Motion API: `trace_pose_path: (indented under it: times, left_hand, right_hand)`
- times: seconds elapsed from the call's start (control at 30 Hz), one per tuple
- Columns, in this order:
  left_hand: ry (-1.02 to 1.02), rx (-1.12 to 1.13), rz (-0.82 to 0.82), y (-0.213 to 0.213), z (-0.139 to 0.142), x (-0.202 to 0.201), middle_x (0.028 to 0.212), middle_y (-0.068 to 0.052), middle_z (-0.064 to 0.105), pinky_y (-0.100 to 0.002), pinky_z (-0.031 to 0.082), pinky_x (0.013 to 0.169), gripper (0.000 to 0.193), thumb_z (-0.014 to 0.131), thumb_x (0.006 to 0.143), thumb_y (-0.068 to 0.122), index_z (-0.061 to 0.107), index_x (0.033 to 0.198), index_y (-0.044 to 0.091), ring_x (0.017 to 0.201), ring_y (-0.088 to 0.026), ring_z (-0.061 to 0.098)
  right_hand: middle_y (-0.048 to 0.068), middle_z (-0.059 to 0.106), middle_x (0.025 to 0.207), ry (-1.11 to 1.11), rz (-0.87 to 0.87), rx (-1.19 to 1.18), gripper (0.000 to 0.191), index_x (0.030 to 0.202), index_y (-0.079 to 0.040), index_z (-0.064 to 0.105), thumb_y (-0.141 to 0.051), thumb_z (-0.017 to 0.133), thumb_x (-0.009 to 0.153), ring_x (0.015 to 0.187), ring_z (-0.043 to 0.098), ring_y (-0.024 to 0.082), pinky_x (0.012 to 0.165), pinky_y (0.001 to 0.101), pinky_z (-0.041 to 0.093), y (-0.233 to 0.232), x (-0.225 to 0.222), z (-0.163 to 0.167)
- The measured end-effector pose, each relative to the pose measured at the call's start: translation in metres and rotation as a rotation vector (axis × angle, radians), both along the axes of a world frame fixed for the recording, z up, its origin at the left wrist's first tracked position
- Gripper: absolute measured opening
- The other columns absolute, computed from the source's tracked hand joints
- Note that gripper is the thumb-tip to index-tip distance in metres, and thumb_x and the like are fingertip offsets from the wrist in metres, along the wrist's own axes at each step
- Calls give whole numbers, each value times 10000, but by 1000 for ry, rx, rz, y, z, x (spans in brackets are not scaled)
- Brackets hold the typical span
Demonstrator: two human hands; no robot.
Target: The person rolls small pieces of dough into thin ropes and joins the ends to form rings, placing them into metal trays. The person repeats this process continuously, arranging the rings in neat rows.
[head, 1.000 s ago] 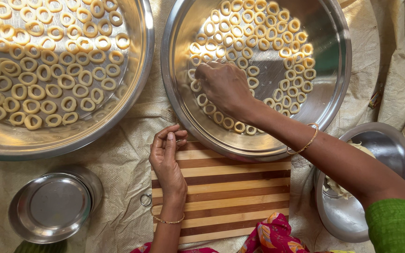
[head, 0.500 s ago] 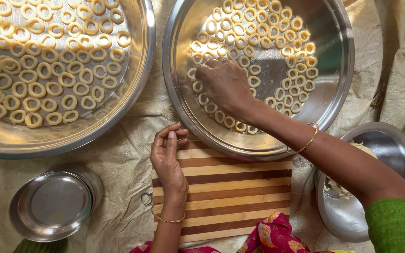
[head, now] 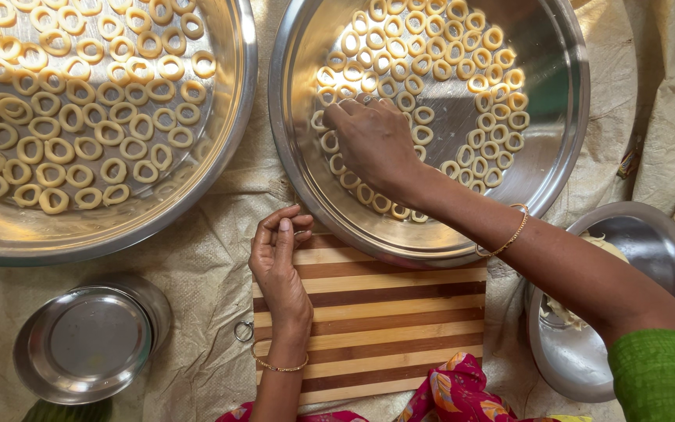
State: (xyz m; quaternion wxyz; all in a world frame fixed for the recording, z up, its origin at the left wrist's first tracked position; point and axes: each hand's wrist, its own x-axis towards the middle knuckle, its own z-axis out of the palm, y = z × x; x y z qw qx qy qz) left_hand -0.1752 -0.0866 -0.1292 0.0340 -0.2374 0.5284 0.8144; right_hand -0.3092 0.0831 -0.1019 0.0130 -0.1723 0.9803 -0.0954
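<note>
Two risks stand out. The right hand reaches into the steel pan with its fingers curled down among the dough rings, and the rings nearest its fingertips sit packed edge to edge; my judgement is that a careless press or a dragging knuckle could flatten one or push neighbours out of their rows. Whether that hand grips a ring or only touches the row cannot be told, since the fingertips are hidden under the hand. The forearm also passes low over the pan's near rim, so a dropped wrist could brush the rings beneath it.

The left hand rests half closed at the far left corner of the striped wooden cutting board, thumb and fingers pinched together as if around something small; what lies between them is too small to tell.

These rings are pale yellow, thin, soft-looking loops of raw dough, roughly even in size, laid in curved rows on the far and right sides of the pan, with bare steel just right of the right hand. Left of both hands a second large pan is filled with similar rings. Near the right elbow stands a steel bowl with pale dough, and left of the left wrist a small steel lid.
</note>
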Motion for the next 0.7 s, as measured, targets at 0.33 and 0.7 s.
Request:
trace_pose_path:
  times: [0.33,0.7]
  left_hand:
    - [7,-5,-1,0,0,0,982,-64,736,-279,568,893,193,568,1053,159,702,1133,45,929,-120,678]
    - [14,-3,1,0,-3,2,984,-61,736,-281,569,893,188,567,1052,154,697,1130,43,944,-122,683]
  right_hand:
    - [93,674,836,165,38,-10,157,1024,-48,666,-32,633,871,707,656,264,667,435,498,2,-7,-16]
    - [80,627,836,160,-3,13,87,930,-60,698,-5,664,872,672,629,219,581,403,489,5,-15,-23]
